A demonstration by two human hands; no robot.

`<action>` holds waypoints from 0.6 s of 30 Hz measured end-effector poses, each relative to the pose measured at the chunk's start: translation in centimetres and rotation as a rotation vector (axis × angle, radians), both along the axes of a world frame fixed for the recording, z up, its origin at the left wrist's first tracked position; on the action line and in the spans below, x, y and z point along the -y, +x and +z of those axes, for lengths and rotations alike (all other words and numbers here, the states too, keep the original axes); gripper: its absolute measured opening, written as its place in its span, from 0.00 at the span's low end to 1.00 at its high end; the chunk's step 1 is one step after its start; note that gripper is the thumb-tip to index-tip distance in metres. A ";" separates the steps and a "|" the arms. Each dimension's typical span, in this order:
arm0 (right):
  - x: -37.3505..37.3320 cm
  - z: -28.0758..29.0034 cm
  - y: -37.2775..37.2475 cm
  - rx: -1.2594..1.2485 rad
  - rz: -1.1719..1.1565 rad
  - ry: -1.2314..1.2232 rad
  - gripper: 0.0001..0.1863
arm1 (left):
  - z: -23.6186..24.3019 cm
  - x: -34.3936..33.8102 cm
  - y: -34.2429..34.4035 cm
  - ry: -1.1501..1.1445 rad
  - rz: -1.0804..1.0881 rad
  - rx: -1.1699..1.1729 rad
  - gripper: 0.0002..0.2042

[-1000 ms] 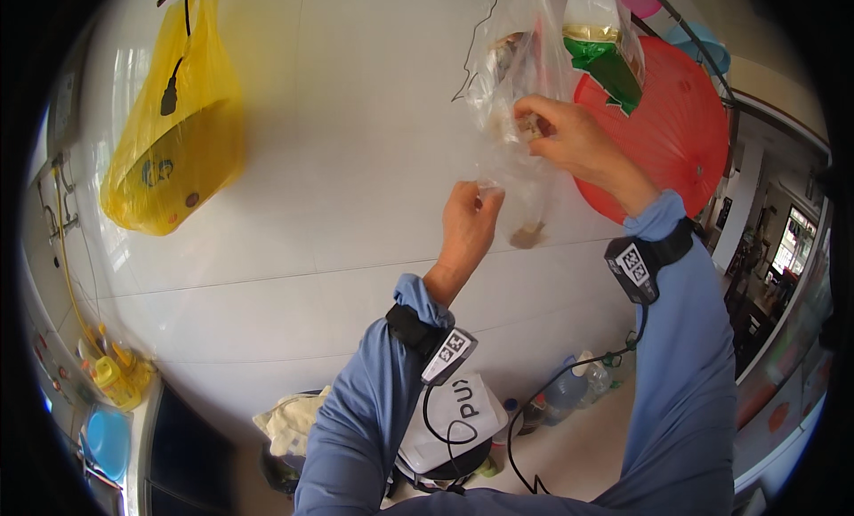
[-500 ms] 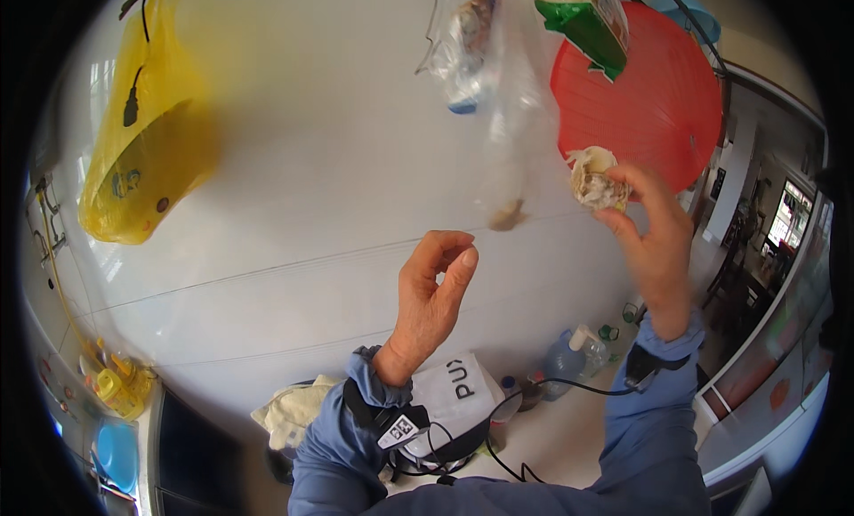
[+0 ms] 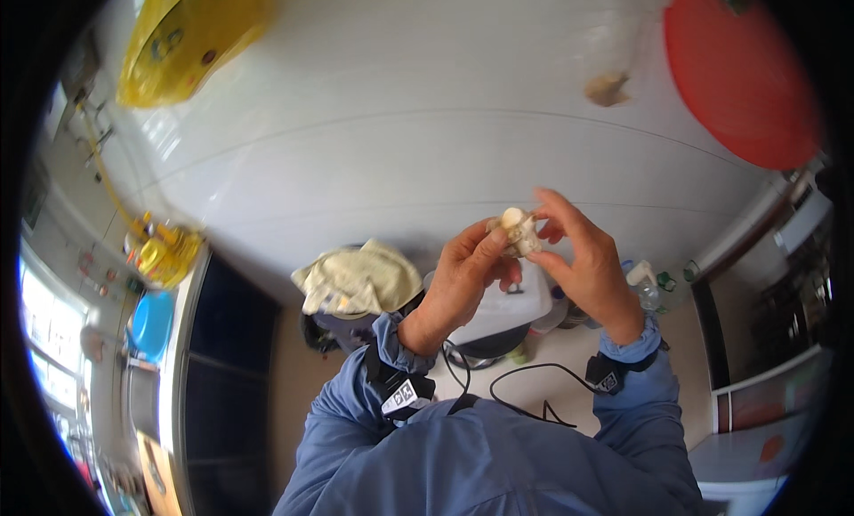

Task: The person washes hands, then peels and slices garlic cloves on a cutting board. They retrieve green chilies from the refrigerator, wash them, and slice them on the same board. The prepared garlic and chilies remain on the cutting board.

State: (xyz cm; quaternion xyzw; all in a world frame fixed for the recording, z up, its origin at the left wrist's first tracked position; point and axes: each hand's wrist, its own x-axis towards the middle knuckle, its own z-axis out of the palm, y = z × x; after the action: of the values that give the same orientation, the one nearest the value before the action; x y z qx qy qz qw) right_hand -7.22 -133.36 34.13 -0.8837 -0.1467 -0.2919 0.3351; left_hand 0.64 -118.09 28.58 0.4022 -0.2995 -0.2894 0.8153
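A garlic bulb (image 3: 518,234) with papery whitish-brown skin and pale cloves is held up in front of my chest. My left hand (image 3: 471,271) pinches it from the left, thumb on its near side and fingers curled behind. At the bulb's right side is my right hand (image 3: 578,258), fingers apart and index raised. Its thumb and fingertips come close to the skin; whether they touch is hard to tell. Both wrists carry black straps.
A white-lidded bin (image 3: 511,302) stands below my hands, beside a cream cloth (image 3: 360,280). A yellow bag (image 3: 191,49) and a red round cover (image 3: 743,80) hang on the wall. Left is a counter with a blue basin (image 3: 153,325); plastic bottles (image 3: 648,289) stand at right.
My right hand has brought the garlic bulb down and left, away from the red cover, to my left hand. My left hand now grips it. The view has tilted downward.
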 end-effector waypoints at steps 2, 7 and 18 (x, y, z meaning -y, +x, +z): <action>-0.8 -2.6 1.2 -0.185 0.099 0.305 0.32 | -2.8 -1.7 -0.4 -0.039 0.083 -0.107 0.17; -5.2 -9.0 3.6 -0.264 0.293 0.285 0.25 | -7.5 -6.8 -1.5 -0.130 0.313 -0.248 0.17; -18.0 -12.8 5.0 0.162 0.389 -0.026 0.18 | -10.4 -18.3 -4.1 -0.181 0.500 -0.230 0.21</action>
State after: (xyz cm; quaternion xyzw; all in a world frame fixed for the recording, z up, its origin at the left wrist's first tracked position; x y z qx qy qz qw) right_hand -2.27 -115.37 21.37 -0.8166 -0.3448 -0.2899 0.3610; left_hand -3.43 -99.76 18.20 0.3540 -0.1212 -0.0951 0.9225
